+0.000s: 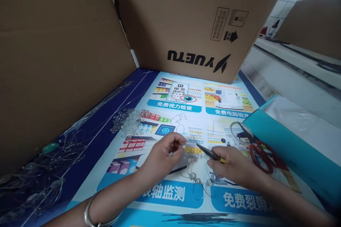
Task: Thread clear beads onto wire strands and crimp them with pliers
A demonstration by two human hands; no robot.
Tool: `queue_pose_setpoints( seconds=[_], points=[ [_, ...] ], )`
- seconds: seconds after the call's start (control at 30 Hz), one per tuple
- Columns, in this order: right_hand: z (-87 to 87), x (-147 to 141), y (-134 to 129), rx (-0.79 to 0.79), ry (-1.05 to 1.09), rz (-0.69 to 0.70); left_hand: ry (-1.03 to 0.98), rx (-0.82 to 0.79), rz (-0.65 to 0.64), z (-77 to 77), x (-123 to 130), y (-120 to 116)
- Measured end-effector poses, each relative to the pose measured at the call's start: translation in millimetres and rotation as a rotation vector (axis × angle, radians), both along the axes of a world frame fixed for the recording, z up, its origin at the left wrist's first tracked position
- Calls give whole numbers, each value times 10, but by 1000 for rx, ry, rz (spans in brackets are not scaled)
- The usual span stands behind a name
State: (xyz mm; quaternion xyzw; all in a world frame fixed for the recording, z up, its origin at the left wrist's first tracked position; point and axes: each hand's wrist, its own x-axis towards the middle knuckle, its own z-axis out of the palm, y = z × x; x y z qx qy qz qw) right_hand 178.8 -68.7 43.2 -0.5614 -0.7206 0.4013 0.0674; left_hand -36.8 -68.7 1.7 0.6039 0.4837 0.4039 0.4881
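Note:
My left hand (170,150) is closed at the centre, thumb and index finger pinched near a thin wire; what lies between the fingertips is too small to make out. To its right, my right hand (229,163) wraps round dark-nosed pliers with yellow handles (209,152), their tip pointing left toward my left fingertips. Below and between the hands is a looped wire piece with clear beads (197,180). A pile of clear beads (130,120) lies left of my left hand, on the printed sheet. Dark straight wires (199,217) lie at the near edge.
Red-handled scissors (262,156) lie at the right beside a teal box (290,149) with a white inside. Tangled wire pieces and a green item (50,148) are at the left. Cardboard panels (186,17) stand behind and at the left. A white ledge (298,60) runs at the far right.

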Motion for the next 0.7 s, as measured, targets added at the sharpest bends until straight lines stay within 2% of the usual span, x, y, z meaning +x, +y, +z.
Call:
queue_pose_setpoints(
  seconds=[0.07,0.2,0.33,0.47,0.57,0.7],
  points=[
    [89,-3,-33,136,-137,63,-29,-5,-27,-1,5,-12],
    [108,-19,-44,163,-216,124,-38,-8,-70,-22,10,-23],
    [16,7,23,144,-166,118,-41,-11,-56,-26,14,1],
    [74,37,70,193,-69,72,-61,-20,-49,10,18,24],
    [128,-20,103,282,-30,110,-78,-12,-57,24,12,30],
    [47,-165,186,307,-28,122,-61,18,-79,10,-2,33]
  ],
)
